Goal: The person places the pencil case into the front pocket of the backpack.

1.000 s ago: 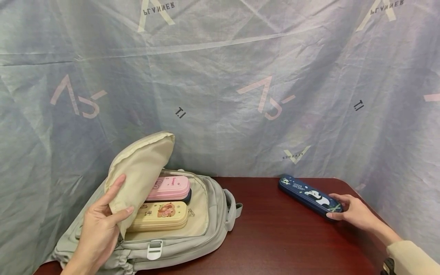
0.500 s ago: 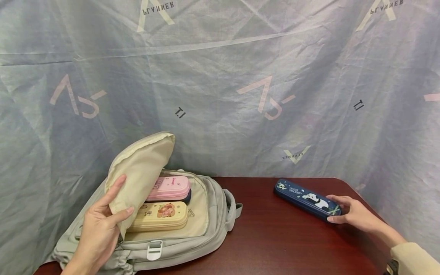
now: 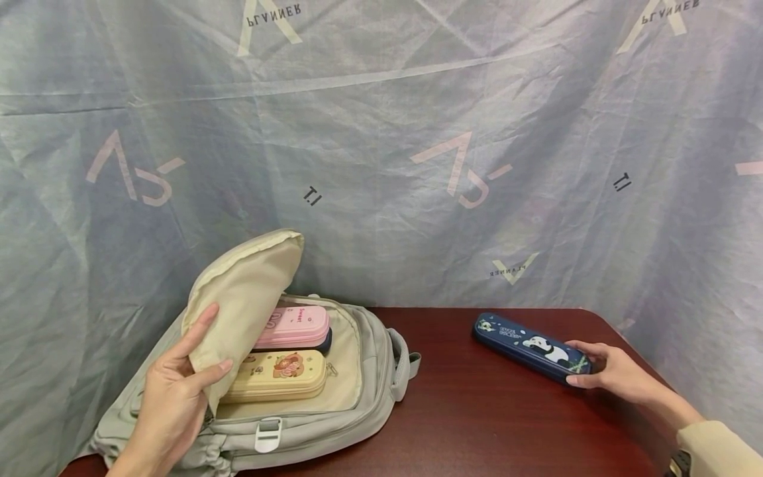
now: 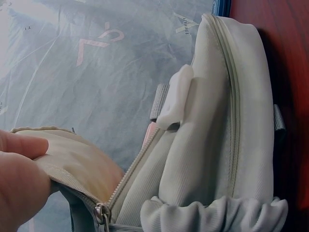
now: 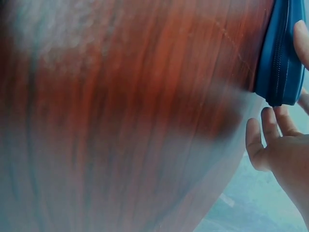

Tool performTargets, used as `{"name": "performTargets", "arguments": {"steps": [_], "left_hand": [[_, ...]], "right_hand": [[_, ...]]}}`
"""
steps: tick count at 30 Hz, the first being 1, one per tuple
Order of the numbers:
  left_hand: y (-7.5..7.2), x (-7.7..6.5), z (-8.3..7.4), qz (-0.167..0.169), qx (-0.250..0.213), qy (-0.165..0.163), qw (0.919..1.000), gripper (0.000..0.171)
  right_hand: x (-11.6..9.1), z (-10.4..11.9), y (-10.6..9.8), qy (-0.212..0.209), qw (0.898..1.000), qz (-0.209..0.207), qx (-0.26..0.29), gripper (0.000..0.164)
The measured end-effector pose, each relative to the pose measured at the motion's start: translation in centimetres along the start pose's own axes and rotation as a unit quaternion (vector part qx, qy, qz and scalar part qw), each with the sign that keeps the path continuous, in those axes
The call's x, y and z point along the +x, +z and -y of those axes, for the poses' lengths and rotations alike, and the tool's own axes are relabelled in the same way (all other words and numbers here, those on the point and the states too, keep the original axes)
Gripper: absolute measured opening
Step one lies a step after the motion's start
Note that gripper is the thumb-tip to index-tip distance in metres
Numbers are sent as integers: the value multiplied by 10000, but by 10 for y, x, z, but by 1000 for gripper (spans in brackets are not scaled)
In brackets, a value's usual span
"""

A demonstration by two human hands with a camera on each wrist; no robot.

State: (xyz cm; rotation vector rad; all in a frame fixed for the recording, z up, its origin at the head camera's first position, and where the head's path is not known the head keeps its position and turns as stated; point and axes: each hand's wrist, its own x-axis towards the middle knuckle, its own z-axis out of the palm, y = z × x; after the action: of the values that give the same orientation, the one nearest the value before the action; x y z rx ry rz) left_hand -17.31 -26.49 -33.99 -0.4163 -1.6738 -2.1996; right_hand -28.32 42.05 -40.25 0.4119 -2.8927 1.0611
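My left hand (image 3: 173,391) pinches the cream-lined front flap (image 3: 241,298) of a grey-green backpack (image 3: 369,371) and holds it raised. Under the flap, in the unzipped pocket, lie a pink pencil case (image 3: 298,324) on top of a dark one, and a yellow pencil case (image 3: 280,374) with a cartoon print; the flap hides their left ends. At the right, my right hand (image 3: 616,374) grips the near end of a navy pencil case (image 3: 530,348) with a panda print, thumb and fingers on opposite sides. Its zipper side shows in the right wrist view.
The dark red table (image 3: 477,424) spans between the backpack and the navy case. A grey printed cloth (image 3: 381,165) hangs behind and at both sides. The backpack's top handle (image 3: 408,361) points right, and a white buckle (image 3: 268,434) sits on its near side.
The navy pencil case has shifted slightly left and its far end has come toward me, the right hand moving with it. The left hand and flap stay in place.
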Motion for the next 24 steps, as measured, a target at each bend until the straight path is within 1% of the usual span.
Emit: {"name": "performTargets", "arguments": {"steps": [6,11,15,19,24], "left_hand": [[0,-1,-1,-11,46,11,10000,82],[0,-1,-2,-64,103,-22,9999,81],[1,-1,-2,-62,110,-18,9999,81],[1,-1,-1,-61,88,9,9999,81],[1,0,-1,-29,86,-12,10000,81]], "right_hand": [[-1,0,2,-76,9997,152,166,76],[-3,-3,1,4,9989,238,393,79],[-3,-5,-1,42,9982,307,514,77],[-3,-4,-1,-8,9971,382,661,74],[-1,-1,-1,-43,9950,535,844,75]]}}
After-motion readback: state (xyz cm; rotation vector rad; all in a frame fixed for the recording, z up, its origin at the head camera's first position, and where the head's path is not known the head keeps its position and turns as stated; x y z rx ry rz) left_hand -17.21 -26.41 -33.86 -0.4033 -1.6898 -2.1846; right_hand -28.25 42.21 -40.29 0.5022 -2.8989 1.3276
